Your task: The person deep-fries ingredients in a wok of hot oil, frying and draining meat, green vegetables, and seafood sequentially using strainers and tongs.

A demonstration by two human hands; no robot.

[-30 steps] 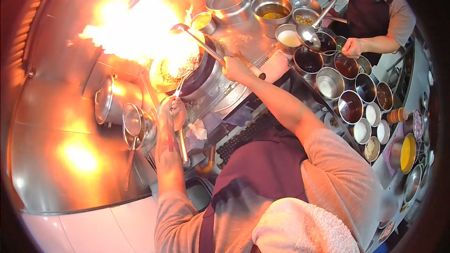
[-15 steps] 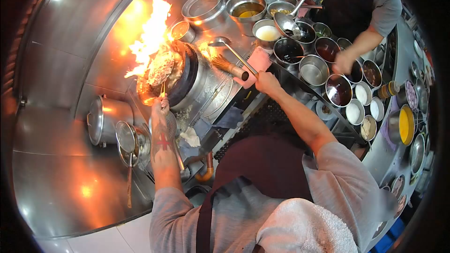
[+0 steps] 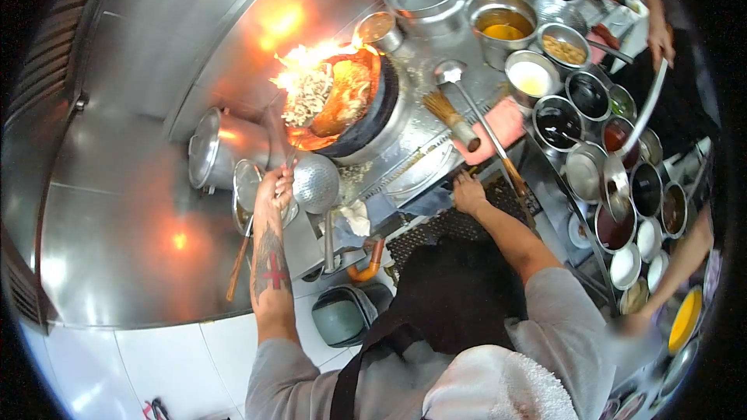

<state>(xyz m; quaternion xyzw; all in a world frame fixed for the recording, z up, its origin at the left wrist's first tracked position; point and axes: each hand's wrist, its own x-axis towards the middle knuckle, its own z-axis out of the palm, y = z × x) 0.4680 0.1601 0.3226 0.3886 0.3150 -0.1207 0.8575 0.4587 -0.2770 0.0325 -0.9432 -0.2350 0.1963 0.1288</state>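
My left hand (image 3: 275,188) is closed round the handle of a wok (image 3: 350,97), which is tilted over the burner. Pale pieces of food (image 3: 308,98) are at its left side, with flames (image 3: 311,58) along the upper edge. At the stove's front edge is my right hand (image 3: 469,193), its fingers closed on something small that I cannot make out. To its right a ladle (image 3: 486,126) lies across the stove top, its wooden handle over the edge. A bamboo brush (image 3: 451,119) and a pink cloth (image 3: 500,131) lie beside the ladle.
A perforated strainer (image 3: 316,183) and a lidded pot (image 3: 229,148) stand near my left hand. Metal pots, one with yellow liquid (image 3: 502,29), are behind the stove. Several seasoning bowls (image 3: 558,123) line the right. A co-worker's hand (image 3: 661,43) holds a ladle (image 3: 617,187) over them.
My right hand has let go of the ladle, now lying on the stove, and moved to the stove's front edge. The flames have shrunk. The co-worker's ladle is lower over the bowls.
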